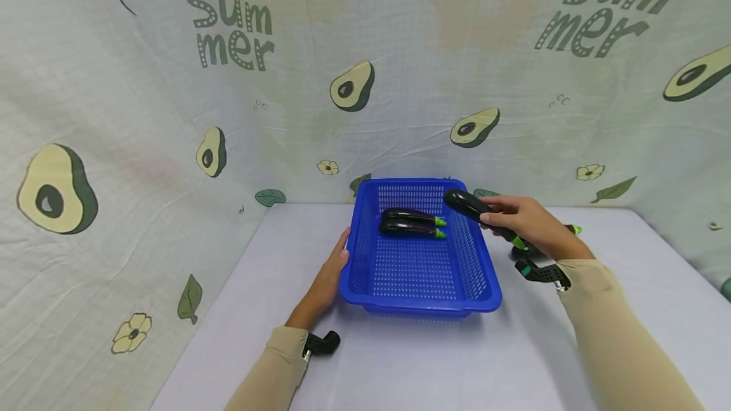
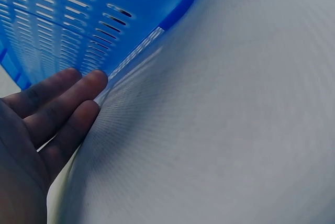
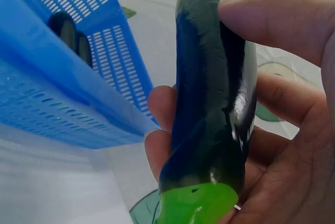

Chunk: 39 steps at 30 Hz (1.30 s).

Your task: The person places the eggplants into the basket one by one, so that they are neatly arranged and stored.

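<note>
A blue perforated basket stands on the white table, with two dark eggplants lying side by side in its far half. My right hand holds another eggplant above the basket's right rim; its green stem end points down and to the right. Thumb and fingers wrap this eggplant in the right wrist view. Against the basket's left side rests my left hand. In the left wrist view the left hand's fingers are extended along the basket's slotted wall.
Behind the right hand, at least one more dark eggplant lies on the table, partly hidden by hand and wrist. A cloth printed with avocados hangs behind the table. Each wrist carries a black camera mount.
</note>
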Each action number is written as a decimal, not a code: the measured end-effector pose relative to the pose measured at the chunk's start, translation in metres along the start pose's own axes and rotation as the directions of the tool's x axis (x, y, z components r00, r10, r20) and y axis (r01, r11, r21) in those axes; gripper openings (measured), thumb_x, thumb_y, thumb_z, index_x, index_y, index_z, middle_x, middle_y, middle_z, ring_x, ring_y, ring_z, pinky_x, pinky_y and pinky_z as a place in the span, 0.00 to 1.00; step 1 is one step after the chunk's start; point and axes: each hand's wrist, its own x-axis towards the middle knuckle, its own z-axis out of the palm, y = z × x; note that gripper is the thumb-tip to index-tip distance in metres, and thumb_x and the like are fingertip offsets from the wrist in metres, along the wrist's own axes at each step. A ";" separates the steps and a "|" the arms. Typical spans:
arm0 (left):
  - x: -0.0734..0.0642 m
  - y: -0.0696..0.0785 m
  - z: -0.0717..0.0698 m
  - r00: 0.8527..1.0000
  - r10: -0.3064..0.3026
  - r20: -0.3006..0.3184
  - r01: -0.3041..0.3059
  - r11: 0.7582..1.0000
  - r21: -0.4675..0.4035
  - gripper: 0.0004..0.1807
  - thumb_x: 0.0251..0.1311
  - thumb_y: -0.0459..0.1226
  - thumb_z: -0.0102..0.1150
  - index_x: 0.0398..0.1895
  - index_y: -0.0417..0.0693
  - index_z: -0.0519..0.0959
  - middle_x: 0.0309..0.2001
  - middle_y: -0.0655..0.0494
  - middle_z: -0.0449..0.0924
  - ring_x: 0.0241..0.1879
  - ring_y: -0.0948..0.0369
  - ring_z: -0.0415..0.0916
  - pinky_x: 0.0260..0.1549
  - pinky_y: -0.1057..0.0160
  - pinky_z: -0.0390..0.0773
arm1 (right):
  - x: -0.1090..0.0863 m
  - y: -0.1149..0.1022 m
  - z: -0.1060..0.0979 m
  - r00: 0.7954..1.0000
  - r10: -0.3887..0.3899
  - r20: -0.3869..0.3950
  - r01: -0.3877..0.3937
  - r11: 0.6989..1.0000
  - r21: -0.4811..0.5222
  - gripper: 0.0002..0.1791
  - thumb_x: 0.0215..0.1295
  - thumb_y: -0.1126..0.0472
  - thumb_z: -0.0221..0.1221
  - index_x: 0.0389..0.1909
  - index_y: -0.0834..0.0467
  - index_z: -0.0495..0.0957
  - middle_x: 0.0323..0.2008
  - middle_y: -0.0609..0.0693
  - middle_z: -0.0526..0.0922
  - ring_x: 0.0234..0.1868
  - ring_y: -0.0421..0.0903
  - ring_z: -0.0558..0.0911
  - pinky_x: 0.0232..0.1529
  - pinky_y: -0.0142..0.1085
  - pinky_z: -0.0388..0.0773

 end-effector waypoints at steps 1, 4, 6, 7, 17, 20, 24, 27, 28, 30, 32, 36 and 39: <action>-0.001 0.005 0.000 1.000 0.002 0.001 -0.002 1.000 -0.005 0.30 0.81 0.40 0.28 0.81 0.44 0.42 0.80 0.46 0.42 0.78 0.48 0.40 0.72 0.42 0.43 | 0.002 -0.001 0.000 1.000 -0.005 0.003 0.005 1.000 -0.004 0.38 0.69 0.45 0.62 0.73 0.59 0.66 0.53 0.62 0.81 0.45 0.54 0.80 0.41 0.41 0.81; -0.001 0.004 0.001 1.000 0.003 -0.014 -0.003 1.000 0.015 0.31 0.81 0.41 0.28 0.82 0.46 0.42 0.80 0.47 0.43 0.78 0.48 0.41 0.72 0.41 0.44 | 0.007 -0.004 0.002 1.000 -0.012 0.005 0.012 0.999 -0.029 0.38 0.68 0.43 0.63 0.72 0.58 0.67 0.53 0.61 0.80 0.45 0.55 0.80 0.42 0.42 0.81; 0.001 -0.005 0.003 0.999 0.009 -0.033 -0.008 1.000 0.025 0.30 0.81 0.43 0.28 0.82 0.49 0.43 0.80 0.49 0.44 0.78 0.50 0.41 0.72 0.42 0.44 | 0.009 -0.007 0.003 1.000 -0.020 0.003 0.020 0.998 -0.055 0.38 0.67 0.43 0.63 0.72 0.58 0.68 0.53 0.61 0.80 0.45 0.56 0.80 0.42 0.41 0.80; 0.002 -0.011 0.004 0.999 0.011 -0.041 -0.010 1.000 0.028 0.30 0.81 0.44 0.28 0.82 0.52 0.43 0.80 0.51 0.44 0.78 0.51 0.42 0.73 0.44 0.44 | 0.010 -0.008 0.004 1.000 -0.023 0.002 0.023 0.997 -0.068 0.38 0.67 0.43 0.63 0.71 0.57 0.68 0.53 0.61 0.80 0.46 0.56 0.80 0.42 0.41 0.80; -0.001 0.007 -0.001 1.000 -0.007 0.017 0.007 0.999 0.034 0.30 0.81 0.41 0.27 0.82 0.47 0.40 0.80 0.48 0.41 0.78 0.52 0.41 0.73 0.46 0.45 | 0.022 -0.017 0.015 0.998 -0.042 0.041 0.043 0.999 -0.025 0.34 0.68 0.47 0.63 0.70 0.58 0.69 0.55 0.62 0.79 0.48 0.57 0.80 0.43 0.41 0.79; -0.001 0.013 -0.003 0.999 -0.010 0.034 0.008 0.999 0.041 0.31 0.80 0.39 0.27 0.81 0.42 0.40 0.80 0.45 0.42 0.77 0.50 0.41 0.73 0.45 0.46 | 0.026 -0.018 0.020 0.997 -0.054 0.060 0.053 0.998 0.012 0.34 0.68 0.48 0.64 0.70 0.59 0.69 0.57 0.62 0.78 0.50 0.59 0.79 0.45 0.40 0.79; 0.004 -0.007 -0.001 1.000 -0.005 0.009 0.005 1.000 0.029 0.31 0.81 0.42 0.27 0.82 0.49 0.40 0.80 0.49 0.42 0.77 0.52 0.41 0.73 0.46 0.44 | 0.036 -0.019 0.029 0.996 -0.054 0.067 0.053 0.998 0.020 0.34 0.67 0.48 0.65 0.69 0.58 0.70 0.56 0.63 0.78 0.50 0.59 0.79 0.47 0.41 0.80; 0.005 -0.020 0.002 1.000 0.003 -0.024 -0.003 1.000 0.025 0.30 0.81 0.44 0.27 0.82 0.56 0.41 0.80 0.54 0.43 0.77 0.55 0.42 0.73 0.46 0.44 | 0.042 -0.021 0.035 0.995 -0.072 0.072 0.070 0.997 0.018 0.33 0.67 0.49 0.65 0.69 0.60 0.70 0.55 0.63 0.79 0.48 0.56 0.80 0.48 0.43 0.80; 0.005 -0.022 0.002 0.999 0.008 -0.033 -0.007 1.000 0.027 0.30 0.81 0.45 0.27 0.82 0.57 0.42 0.80 0.55 0.44 0.77 0.55 0.42 0.73 0.46 0.44 | 0.044 -0.022 0.037 0.995 -0.075 0.072 0.073 0.997 0.020 0.33 0.67 0.50 0.65 0.68 0.60 0.70 0.54 0.63 0.79 0.48 0.55 0.80 0.48 0.43 0.80; 0.005 -0.024 0.003 0.999 0.017 -0.045 -0.016 0.999 0.030 0.30 0.80 0.46 0.28 0.82 0.58 0.43 0.80 0.55 0.45 0.77 0.55 0.43 0.73 0.45 0.45 | 0.047 -0.023 0.040 0.994 -0.079 0.081 0.077 0.997 0.028 0.33 0.68 0.51 0.64 0.68 0.61 0.70 0.54 0.63 0.79 0.47 0.55 0.81 0.48 0.44 0.81; 0.004 -0.025 0.004 0.998 0.020 -0.056 -0.018 0.999 0.036 0.30 0.80 0.48 0.28 0.82 0.60 0.44 0.80 0.57 0.46 0.77 0.56 0.43 0.73 0.45 0.46 | 0.049 -0.024 0.043 0.993 -0.079 0.091 0.075 0.996 0.044 0.32 0.68 0.52 0.64 0.69 0.62 0.70 0.53 0.63 0.79 0.47 0.55 0.81 0.49 0.44 0.81; 0.005 -0.025 0.004 0.998 0.017 -0.065 -0.014 0.999 0.046 0.31 0.79 0.49 0.29 0.82 0.60 0.44 0.80 0.57 0.46 0.77 0.55 0.44 0.72 0.43 0.46 | 0.052 -0.027 0.047 0.992 -0.084 0.096 0.080 0.996 0.046 0.33 0.68 0.51 0.64 0.69 0.61 0.70 0.53 0.61 0.80 0.46 0.54 0.81 0.49 0.43 0.80; 0.005 -0.024 0.004 0.998 0.019 -0.062 -0.017 0.999 0.039 0.31 0.79 0.49 0.29 0.82 0.60 0.44 0.80 0.56 0.47 0.77 0.53 0.45 0.72 0.42 0.47 | 0.054 -0.030 0.049 0.991 -0.092 0.097 0.088 0.995 0.042 0.33 0.68 0.50 0.64 0.69 0.61 0.70 0.53 0.61 0.80 0.47 0.55 0.81 0.50 0.44 0.79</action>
